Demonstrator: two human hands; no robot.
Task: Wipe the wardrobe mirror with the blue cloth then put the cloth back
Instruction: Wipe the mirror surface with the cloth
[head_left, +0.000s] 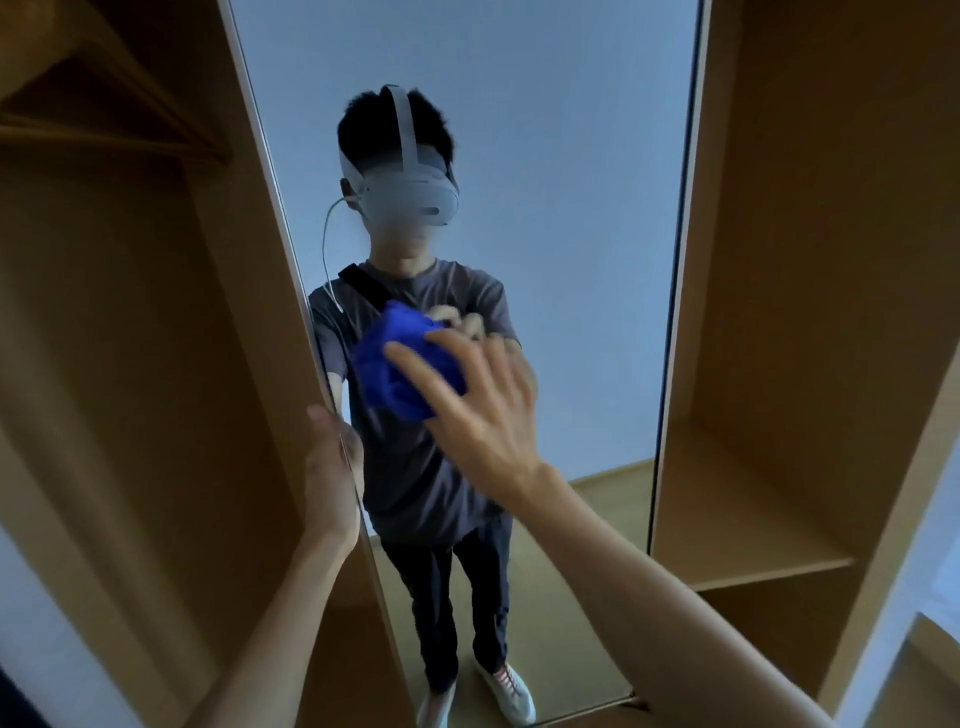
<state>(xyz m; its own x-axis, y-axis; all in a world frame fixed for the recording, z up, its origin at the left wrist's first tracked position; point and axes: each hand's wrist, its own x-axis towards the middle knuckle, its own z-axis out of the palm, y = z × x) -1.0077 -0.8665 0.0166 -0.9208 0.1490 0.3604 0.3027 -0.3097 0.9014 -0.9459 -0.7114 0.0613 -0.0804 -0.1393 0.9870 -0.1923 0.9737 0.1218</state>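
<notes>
A tall wardrobe mirror (571, 182) fills the middle of the view, set on an open door between wooden compartments. My right hand (483, 410) presses a crumpled blue cloth (395, 369) flat against the glass at mid height, fingers spread over it. My left hand (327, 478) grips the mirror door's left edge just below and left of the cloth. The glass reflects a person with a white headset, a grey T-shirt and dark trousers, plus the cloth and hand.
A wooden wardrobe compartment (130, 364) with a shelf high up stands open on the left. Another wooden compartment (779, 493) with a low shelf is on the right. A pale wall strip (904, 597) runs down the far right.
</notes>
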